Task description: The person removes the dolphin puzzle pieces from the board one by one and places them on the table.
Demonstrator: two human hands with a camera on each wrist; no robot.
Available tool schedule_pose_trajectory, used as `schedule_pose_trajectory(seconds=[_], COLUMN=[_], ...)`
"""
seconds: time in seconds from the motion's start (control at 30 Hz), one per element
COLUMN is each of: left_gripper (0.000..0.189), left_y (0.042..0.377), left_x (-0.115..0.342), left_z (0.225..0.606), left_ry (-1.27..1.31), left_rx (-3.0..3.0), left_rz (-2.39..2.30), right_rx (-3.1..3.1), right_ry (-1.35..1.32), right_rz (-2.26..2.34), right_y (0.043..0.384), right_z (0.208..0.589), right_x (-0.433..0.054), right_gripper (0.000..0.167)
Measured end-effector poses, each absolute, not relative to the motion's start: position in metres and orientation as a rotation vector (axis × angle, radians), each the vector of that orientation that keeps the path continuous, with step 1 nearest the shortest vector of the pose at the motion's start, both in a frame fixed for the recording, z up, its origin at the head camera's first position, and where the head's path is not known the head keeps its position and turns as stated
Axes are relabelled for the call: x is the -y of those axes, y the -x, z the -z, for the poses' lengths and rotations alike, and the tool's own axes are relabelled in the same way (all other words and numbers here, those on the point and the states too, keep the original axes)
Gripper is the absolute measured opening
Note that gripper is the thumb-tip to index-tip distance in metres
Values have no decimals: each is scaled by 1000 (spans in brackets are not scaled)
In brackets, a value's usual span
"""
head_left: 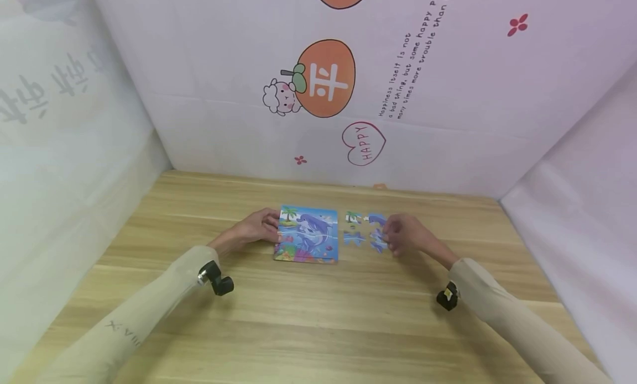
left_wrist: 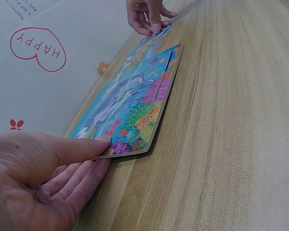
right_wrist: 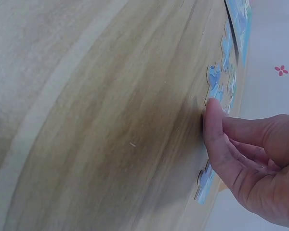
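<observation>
My left hand grips the left edge of a square dolphin picture puzzle board. In the left wrist view its thumb lies on the printed face, with the other fingers below the rim. To the right of the board, my right hand has curled fingers, thumb and forefinger tips together at a blue dolphin puzzle piece. That piece is partly covered by the fingertips in the right wrist view. Close by lie a palm-tree piece, a light-blue piece and another dolphin piece.
Everything lies on a wood-grain table. A white printed sheet stands along the back, with pale sheets at both sides. A small orange thing sits at the table's back edge. In the right wrist view a piece lies below the hand.
</observation>
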State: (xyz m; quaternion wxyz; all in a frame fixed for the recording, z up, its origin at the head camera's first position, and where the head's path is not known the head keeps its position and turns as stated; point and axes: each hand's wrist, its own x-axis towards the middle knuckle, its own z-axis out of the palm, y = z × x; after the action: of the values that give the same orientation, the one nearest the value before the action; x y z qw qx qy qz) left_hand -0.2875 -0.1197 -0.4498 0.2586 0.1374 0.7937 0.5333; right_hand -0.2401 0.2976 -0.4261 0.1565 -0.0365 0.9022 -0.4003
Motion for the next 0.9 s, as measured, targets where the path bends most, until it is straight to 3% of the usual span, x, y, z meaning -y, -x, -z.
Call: schedule_pose_trajectory(seconds=[0.5, 0.9], left_gripper=[75, 74], left_y=[290, 291], left_x=[118, 117], left_z=[449, 451], left_ry=[-337, -342], left_rx=[-2144, -2135], left_rz=[-1442, -1448], right_rx=[-2761, -2809], right_ry=[360, 467], right_rz=[1008, 962], right_y=[242, 250], right_z=[417, 415], right_x=[-293, -251], right_gripper=[2, 12])
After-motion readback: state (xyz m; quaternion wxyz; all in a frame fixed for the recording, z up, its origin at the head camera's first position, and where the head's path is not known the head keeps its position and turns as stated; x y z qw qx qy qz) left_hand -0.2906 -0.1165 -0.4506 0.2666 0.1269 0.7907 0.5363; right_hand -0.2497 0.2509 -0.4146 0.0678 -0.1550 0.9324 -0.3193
